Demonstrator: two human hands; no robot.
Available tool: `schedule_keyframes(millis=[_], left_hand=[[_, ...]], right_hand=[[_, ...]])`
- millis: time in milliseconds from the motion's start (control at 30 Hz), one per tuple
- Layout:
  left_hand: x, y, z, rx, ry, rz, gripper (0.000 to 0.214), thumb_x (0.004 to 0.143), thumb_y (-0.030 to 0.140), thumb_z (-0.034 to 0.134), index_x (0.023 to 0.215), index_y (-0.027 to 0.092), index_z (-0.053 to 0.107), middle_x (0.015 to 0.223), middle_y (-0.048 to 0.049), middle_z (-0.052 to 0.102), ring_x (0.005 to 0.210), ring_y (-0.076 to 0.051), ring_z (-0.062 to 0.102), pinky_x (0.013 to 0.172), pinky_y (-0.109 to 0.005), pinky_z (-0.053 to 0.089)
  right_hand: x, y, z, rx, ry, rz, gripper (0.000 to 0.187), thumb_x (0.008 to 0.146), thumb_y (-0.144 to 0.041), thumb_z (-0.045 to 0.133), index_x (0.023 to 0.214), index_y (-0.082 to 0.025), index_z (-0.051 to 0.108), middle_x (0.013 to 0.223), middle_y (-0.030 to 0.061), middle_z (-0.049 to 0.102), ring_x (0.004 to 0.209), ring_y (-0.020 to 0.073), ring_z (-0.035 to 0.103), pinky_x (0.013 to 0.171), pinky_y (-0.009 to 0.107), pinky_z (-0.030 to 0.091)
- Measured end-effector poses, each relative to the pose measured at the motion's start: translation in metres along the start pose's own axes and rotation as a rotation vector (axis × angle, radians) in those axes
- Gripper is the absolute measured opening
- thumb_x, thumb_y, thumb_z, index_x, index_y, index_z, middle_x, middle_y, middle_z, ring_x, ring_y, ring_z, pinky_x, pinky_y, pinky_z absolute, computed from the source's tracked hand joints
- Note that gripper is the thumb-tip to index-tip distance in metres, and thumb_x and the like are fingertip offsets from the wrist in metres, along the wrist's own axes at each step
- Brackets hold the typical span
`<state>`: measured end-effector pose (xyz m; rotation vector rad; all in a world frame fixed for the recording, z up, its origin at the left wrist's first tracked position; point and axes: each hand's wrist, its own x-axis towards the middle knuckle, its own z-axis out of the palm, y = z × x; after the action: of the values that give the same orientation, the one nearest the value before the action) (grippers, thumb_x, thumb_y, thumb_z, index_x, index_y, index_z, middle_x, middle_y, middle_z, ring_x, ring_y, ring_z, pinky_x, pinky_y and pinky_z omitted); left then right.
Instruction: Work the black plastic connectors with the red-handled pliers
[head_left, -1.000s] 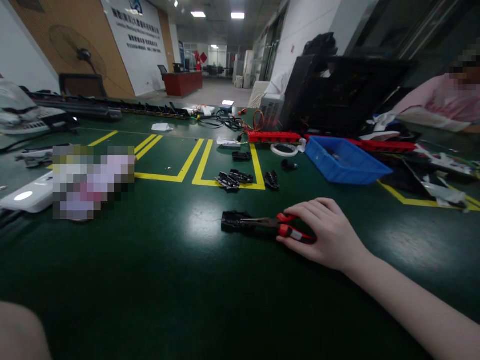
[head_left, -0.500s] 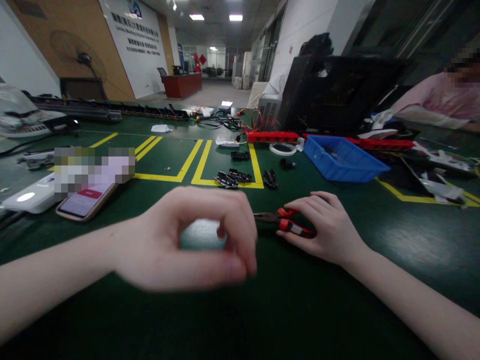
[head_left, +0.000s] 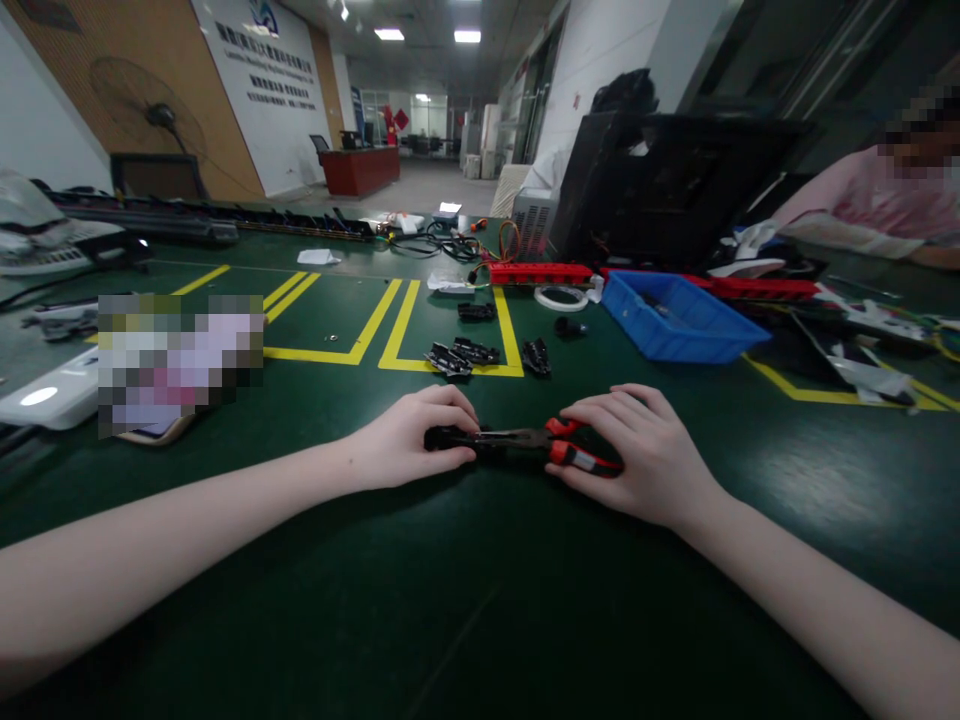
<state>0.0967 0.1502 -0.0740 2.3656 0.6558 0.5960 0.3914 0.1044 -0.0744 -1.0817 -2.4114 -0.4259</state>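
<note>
Between its thumb and fingers my left hand [head_left: 427, 435] holds a small black part [head_left: 442, 438]; its exact kind does not show. My right hand [head_left: 641, 450] is wrapped round the red and black handles of needle-nose pliers [head_left: 577, 455]. The metal jaws of the pliers point left and lie against the black part, just past my left fingertips. What the jaws touch is too dark and small to make out. Beyond my hands, several black parts [head_left: 474, 350] with shiny bits lie on the green table [head_left: 337, 590], around a yellow tape outline.
A blue bin [head_left: 682, 325] stands at the back right, near a white tape ring [head_left: 561, 297] and a black cylindrical piece [head_left: 571, 327]. To the left lie a phone [head_left: 176, 425] and a white device [head_left: 52, 400]. Another person [head_left: 862, 205] sits at far right.
My left hand, raised and curled close to the camera before, has moved down and away to the jaws of the pliers and now grips the black part. The right hand stays on the pliers.
</note>
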Motion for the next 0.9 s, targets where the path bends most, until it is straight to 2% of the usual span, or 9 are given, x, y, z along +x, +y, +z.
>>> schedule_keyframes(millis=[100,667,900], left_hand=[[0.0009,-0.0007,-0.0015,-0.008,-0.002,-0.012,0.013,0.089,0.024,0.066,0.100,0.018,0.068,0.110,-0.0059,0.060,0.102,-0.021,0.058,0.091,-0.039,0.050],[0.0006,-0.0048,-0.0011,-0.019,-0.022,-0.011,0.013,0.089,0.026,0.067,0.099,0.019,0.069,0.113,-0.0063,0.059,0.105,-0.022,0.057,0.093,-0.043,0.049],[0.0004,-0.0040,-0.0013,-0.027,-0.017,0.000,0.013,0.088,0.025,0.068,0.099,0.019,0.069,0.112,-0.0063,0.059,0.105,-0.022,0.058,0.092,-0.041,0.050]], right_hand=[[0.0000,-0.0008,-0.0002,-0.003,0.008,0.000,0.039,0.082,-0.047,0.068,0.106,-0.017,0.062,0.100,0.0104,0.072,0.088,0.0253,0.065,0.085,0.044,0.043],[0.0003,0.0004,-0.0026,-0.004,-0.038,0.010,0.034,0.084,-0.048,0.065,0.099,-0.018,0.062,0.094,0.0083,0.073,0.082,0.0230,0.066,0.084,0.042,0.038],[-0.0013,0.0034,-0.0012,-0.011,0.014,-0.006,0.036,0.083,-0.048,0.067,0.104,-0.018,0.061,0.097,0.0079,0.073,0.086,0.0230,0.067,0.087,0.042,0.039]])
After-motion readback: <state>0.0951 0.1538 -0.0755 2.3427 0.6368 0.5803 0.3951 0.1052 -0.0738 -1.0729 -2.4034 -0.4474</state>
